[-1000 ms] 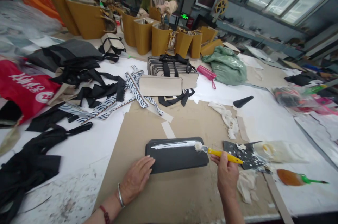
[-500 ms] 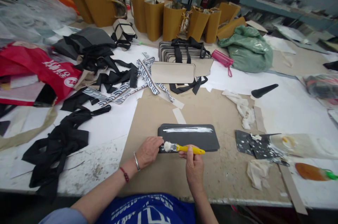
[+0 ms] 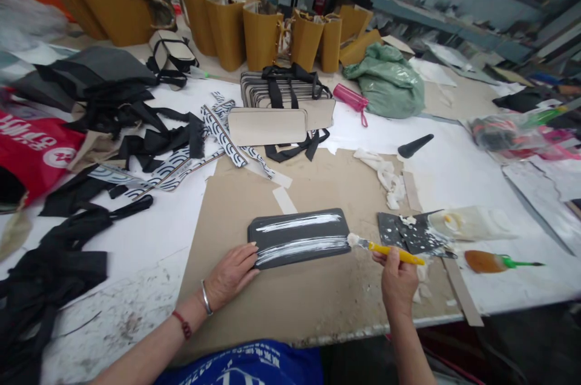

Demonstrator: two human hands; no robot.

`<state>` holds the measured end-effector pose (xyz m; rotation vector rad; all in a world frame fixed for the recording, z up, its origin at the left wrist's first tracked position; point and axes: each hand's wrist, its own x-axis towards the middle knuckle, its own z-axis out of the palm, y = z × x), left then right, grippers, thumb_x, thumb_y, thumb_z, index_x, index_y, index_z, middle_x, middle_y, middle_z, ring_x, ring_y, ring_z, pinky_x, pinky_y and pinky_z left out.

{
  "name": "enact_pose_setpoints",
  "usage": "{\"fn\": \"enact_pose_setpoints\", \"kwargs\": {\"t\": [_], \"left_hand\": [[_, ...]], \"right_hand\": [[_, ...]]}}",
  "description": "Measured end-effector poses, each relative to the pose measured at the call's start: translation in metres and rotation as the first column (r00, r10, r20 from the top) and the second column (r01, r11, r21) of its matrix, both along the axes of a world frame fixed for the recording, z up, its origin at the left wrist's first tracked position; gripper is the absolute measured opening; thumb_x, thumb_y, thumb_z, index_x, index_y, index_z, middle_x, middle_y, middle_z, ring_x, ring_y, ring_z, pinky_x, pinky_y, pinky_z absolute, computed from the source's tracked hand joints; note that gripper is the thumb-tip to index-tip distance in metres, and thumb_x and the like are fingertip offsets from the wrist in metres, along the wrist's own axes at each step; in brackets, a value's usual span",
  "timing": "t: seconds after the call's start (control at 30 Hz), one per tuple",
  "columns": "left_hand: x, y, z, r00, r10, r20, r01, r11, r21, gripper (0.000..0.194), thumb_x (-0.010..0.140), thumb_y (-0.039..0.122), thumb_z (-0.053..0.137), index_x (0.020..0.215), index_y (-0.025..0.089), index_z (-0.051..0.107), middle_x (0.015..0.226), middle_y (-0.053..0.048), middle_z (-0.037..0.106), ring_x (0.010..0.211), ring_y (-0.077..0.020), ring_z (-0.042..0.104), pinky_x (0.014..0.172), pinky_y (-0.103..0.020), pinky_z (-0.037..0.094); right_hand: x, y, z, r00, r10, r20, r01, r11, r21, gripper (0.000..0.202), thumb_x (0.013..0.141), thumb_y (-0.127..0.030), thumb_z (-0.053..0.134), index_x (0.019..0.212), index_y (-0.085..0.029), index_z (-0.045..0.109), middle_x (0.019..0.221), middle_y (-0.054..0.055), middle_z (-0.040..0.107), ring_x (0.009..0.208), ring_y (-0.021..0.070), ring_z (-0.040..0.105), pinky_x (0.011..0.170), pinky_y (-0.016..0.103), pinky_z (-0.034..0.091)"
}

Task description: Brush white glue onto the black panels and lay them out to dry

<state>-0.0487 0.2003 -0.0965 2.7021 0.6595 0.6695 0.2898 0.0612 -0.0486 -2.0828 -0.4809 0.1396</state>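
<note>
A dark rectangular panel (image 3: 297, 240) with rounded corners lies on the brown sheet, bearing white streaks along its upper and lower parts. My left hand (image 3: 230, 276) rests at the panel's left end, fingertips touching its lower left corner, fingers pressed together. To the right, my right hand (image 3: 398, 279) grips the yellow handle of a brush (image 3: 397, 253). The brush's white-coated bristles are at the panel's right edge. Whether my left fingers pinch the panel or only press on it is hard to tell.
Glue-spattered dark pieces (image 3: 411, 233) and an orange bottle (image 3: 485, 261) lie at right. Behind the panel are a beige panel (image 3: 267, 126), patterned strips (image 3: 222, 134) and a pink pouch (image 3: 350, 96). Black straps (image 3: 82, 246) cover the left; brown bags (image 3: 226, 31) stand behind.
My right hand has moved the brush rightward along the panel's lower part, leaving a second white streak. My left hand stays at the left end. The view has shifted right.
</note>
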Motion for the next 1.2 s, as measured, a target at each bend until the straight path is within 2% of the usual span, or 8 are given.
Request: {"fn": "enact_pose_setpoints", "kwargs": {"t": [0.13,0.23,0.43,0.7,0.8,0.93,1.07,1.2], "left_hand": [[-0.001,-0.002,-0.003,1.000,0.006,0.029,-0.007,0.999,0.042,0.019,0.086,0.021,0.045,0.098,0.014,0.057,0.105,-0.012,0.060,0.105,-0.0210,0.054,0.086,-0.034,0.050],[-0.001,-0.003,-0.003,0.997,0.002,0.073,-0.008,0.996,0.085,0.019,0.085,0.019,0.046,0.100,0.013,0.057,0.106,-0.012,0.060,0.106,-0.0214,0.053,0.087,-0.035,0.050],[-0.001,-0.006,-0.002,0.995,0.044,0.093,-0.055,0.991,0.124,0.018,0.085,0.019,0.046,0.098,0.014,0.058,0.104,-0.011,0.061,0.103,-0.0212,0.055,0.084,-0.035,0.052],[-0.001,-0.005,-0.003,0.991,0.055,0.118,-0.071,0.988,0.140,0.019,0.086,0.020,0.045,0.098,0.015,0.059,0.102,-0.011,0.062,0.102,-0.0199,0.055,0.085,-0.032,0.051],[-0.001,-0.004,-0.002,0.990,0.050,0.131,-0.069,0.987,0.147,0.020,0.086,0.020,0.043,0.098,0.015,0.059,0.102,-0.010,0.063,0.102,-0.0193,0.056,0.084,-0.031,0.051],[0.000,-0.005,-0.002,0.989,0.066,0.132,-0.087,0.984,0.153,0.020,0.087,0.020,0.043,0.099,0.015,0.058,0.101,-0.010,0.062,0.101,-0.0190,0.056,0.083,-0.031,0.052],[0.001,-0.011,-0.002,0.984,0.124,0.128,-0.140,0.983,0.119,0.019,0.086,0.018,0.044,0.098,0.014,0.058,0.101,-0.012,0.061,0.100,-0.0207,0.056,0.082,-0.034,0.053],[0.002,-0.014,0.001,0.980,0.152,0.125,-0.161,0.985,0.064,0.018,0.085,0.018,0.045,0.097,0.014,0.057,0.093,-0.011,0.061,0.093,-0.0195,0.057,0.079,-0.035,0.053]], "right_hand": [[-0.008,0.009,0.007,0.953,0.125,0.276,-0.098,0.989,-0.107,0.038,0.085,-0.047,0.039,0.086,-0.014,0.058,0.067,0.006,0.063,0.073,0.0210,0.060,0.076,0.038,0.046],[-0.033,0.019,-0.001,0.819,0.296,0.491,-0.268,0.955,-0.128,0.030,0.087,-0.038,0.039,0.089,-0.015,0.057,0.079,0.009,0.061,0.081,0.0215,0.057,0.078,0.041,0.046],[-0.097,0.024,-0.002,0.599,0.628,0.497,-0.670,0.733,-0.120,0.027,0.087,-0.015,0.041,0.112,-0.020,0.049,0.096,0.009,0.058,0.095,0.0173,0.055,0.080,0.035,0.050],[-0.035,0.050,-0.018,0.562,0.448,0.695,-0.487,0.859,-0.159,0.026,0.086,-0.018,0.044,0.110,-0.015,0.053,0.093,0.013,0.060,0.090,0.0217,0.058,0.076,0.040,0.052],[-0.049,0.055,-0.024,0.473,0.532,0.703,-0.579,0.789,-0.208,0.033,0.086,-0.013,0.038,0.115,-0.016,0.052,0.096,0.013,0.062,0.093,0.0210,0.059,0.075,0.037,0.053],[-0.094,0.051,-0.008,0.440,0.682,0.585,-0.759,0.630,-0.163,0.040,0.084,-0.008,0.040,0.122,-0.020,0.046,0.102,0.010,0.061,0.099,0.0176,0.057,0.081,0.033,0.052],[-0.119,0.056,0.000,0.470,0.682,0.560,-0.775,0.622,-0.109,0.042,0.084,-0.008,0.044,0.123,-0.021,0.045,0.103,0.011,0.060,0.100,0.0188,0.056,0.082,0.036,0.052],[-0.145,0.063,-0.014,0.392,0.732,0.558,-0.825,0.548,-0.140,0.050,0.082,-0.002,0.038,0.128,-0.022,0.041,0.105,0.011,0.059,0.101,0.0196,0.055,0.083,0.038,0.051]]}}
